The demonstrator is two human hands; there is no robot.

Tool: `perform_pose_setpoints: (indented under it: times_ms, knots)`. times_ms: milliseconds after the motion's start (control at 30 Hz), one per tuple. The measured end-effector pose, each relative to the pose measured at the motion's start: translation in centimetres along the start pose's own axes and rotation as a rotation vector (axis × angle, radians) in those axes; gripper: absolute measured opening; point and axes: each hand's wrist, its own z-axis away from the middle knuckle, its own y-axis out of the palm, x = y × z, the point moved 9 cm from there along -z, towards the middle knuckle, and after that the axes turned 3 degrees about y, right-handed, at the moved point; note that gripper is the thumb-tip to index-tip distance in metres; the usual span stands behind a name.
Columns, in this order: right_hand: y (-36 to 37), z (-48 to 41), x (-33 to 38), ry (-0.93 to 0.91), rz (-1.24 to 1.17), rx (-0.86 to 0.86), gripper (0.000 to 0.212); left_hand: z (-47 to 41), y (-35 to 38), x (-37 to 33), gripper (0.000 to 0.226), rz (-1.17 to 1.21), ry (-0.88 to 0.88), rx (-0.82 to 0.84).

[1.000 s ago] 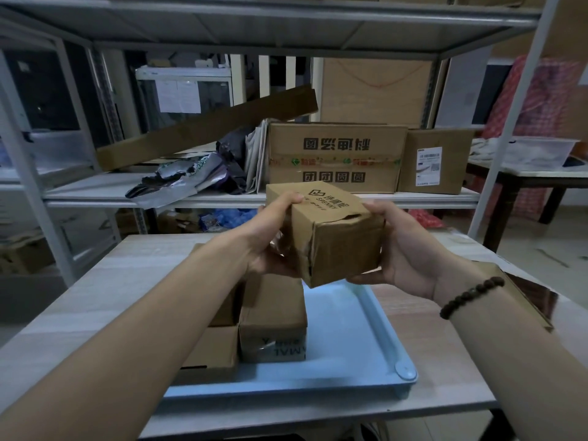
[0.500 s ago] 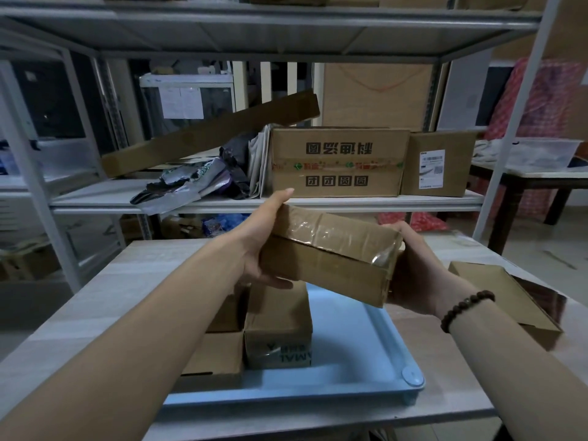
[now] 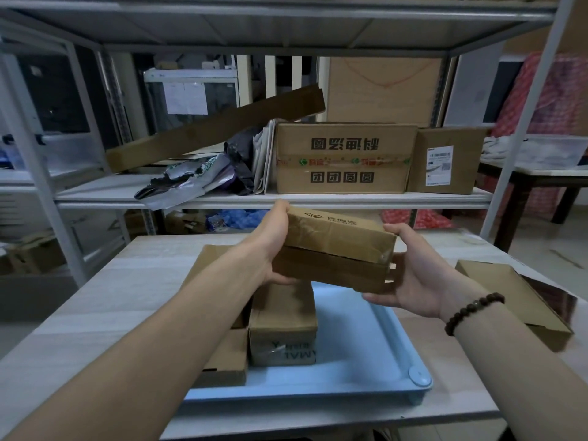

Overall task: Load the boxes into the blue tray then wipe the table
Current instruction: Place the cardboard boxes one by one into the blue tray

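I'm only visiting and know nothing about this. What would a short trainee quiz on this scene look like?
1. True or false: the taped brown cardboard box between the left hand and the right hand sits on the floor of the light blue plastic tray.
2. The dark beaded bracelet is on which wrist? A left, B right, C neither.
3. Fill in: the flat brown cardboard box lies on the pale table, ____ the tray.
Key: 1 false, it is held above the tray; 2 B; 3 outside.
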Motion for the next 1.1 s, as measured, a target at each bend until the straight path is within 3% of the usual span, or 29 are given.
perform_pose_setpoints:
  times_ms: [133,333,433,533,700,800,933,1033,1100]
  knots:
    - [0.2,-0.1,0.0,-0.027,-0.051,0.041,0.051,0.4,0.5,-0.2,0.025,-0.022,0.028,0.077]
    - [0.0,0.9,2.5,-0.26,-0.192,0.144,0.062,0.2,0.8,-0.6,0.031,-0.11,0.129,0.305]
    - [0.2,1.4,3.6,-0.341,-0.19,0.255,0.068,0.2,1.0,-1.0,0.061,-0.169,0.221,0.444]
    - [0.3,1.1,3.7,-0.419,-0.05,0.246,0.085,0.0,0.5,-1.9,0.093,-0.235,0.344,0.49]
    - [0.5,1.0,3.7,-0.626,0.358,0.037,0.096,0.5,0.0,-3.3,0.108,-0.522,0.6,0.432]
    - [0.6,1.4,3.8,-0.697,0.42,-0.01,0.094,0.7,0.0,-4.0,0.109,-0.612,0.71,0.4]
    - [0.0,0.8,4.0,-0.651,0.497,-0.116,0.095,2.1,-0.2,-6.5,0.104,-0.718,0.967,0.183]
    - [0.1,0.2,3.1,-0.506,0.266,-0.073,0.091,3.2,0.3,-7.5,0.113,-0.9,1.108,0.021]
    - [1.0,0.0,2.3,-0.362,-0.059,0.034,0.063,4.0,1.0,-7.6,0.114,-1.042,1.194,-0.058]
